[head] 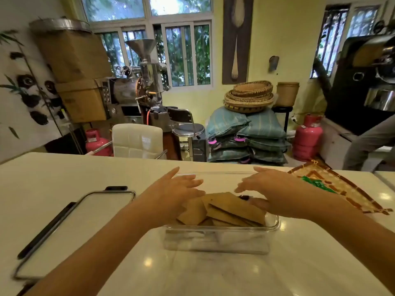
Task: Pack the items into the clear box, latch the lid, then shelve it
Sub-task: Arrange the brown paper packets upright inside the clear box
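A clear plastic box (218, 240) stands open on the white counter (64, 174) in front of me. Several flat brown paper packets (230, 208) lie piled in it, sticking up above its rim. My left hand (173, 195) hovers over the left side of the pile with fingers spread and straight. My right hand (269, 189) hovers over the right side, fingers extended, its thumb near the top packet. Neither hand grips anything. The box's clear lid (70, 231), with black latches on its edges, lies flat on the counter to the left.
A woven mat (342, 189) with something green on it lies on the counter at the right. Beyond the counter are a white chair, a bar stool, stacked sacks with baskets, pink gas cylinders and roasting machines. A person's leg shows at far right.
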